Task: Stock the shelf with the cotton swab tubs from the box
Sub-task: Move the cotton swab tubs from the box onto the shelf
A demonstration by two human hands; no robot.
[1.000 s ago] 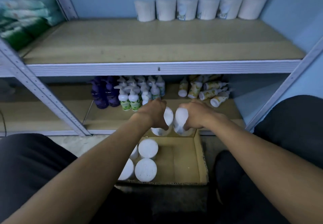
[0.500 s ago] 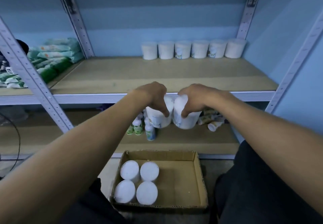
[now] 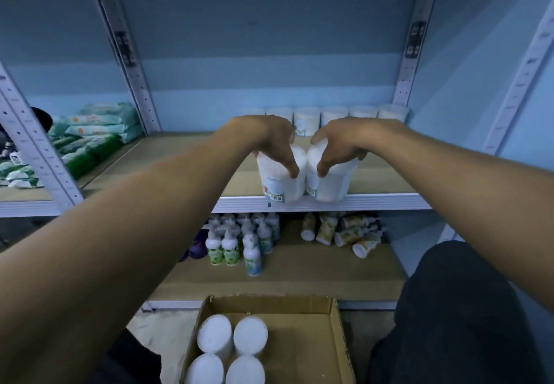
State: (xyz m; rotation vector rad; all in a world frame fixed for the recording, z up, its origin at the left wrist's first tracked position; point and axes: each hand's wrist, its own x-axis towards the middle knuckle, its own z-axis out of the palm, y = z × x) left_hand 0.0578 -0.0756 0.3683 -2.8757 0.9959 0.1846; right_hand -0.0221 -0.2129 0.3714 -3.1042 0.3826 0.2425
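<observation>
My left hand grips a white cotton swab tub from above, and my right hand grips a second tub the same way. Both tubs hang side by side, touching, just over the front edge of the upper shelf. A row of several tubs stands at the back of that shelf. Below, the open cardboard box holds several more tubs in its left half.
Green and white wipe packs lie at the shelf's left end. Pump bottles and tipped-over small bottles fill the lower shelf. Grey metal uprights frame the shelf. My dark-clothed knee is at the right.
Both hands have lifted their tubs from the level of the lower shelf up to the front edge of the upper shelf. My view has tilted upward.
</observation>
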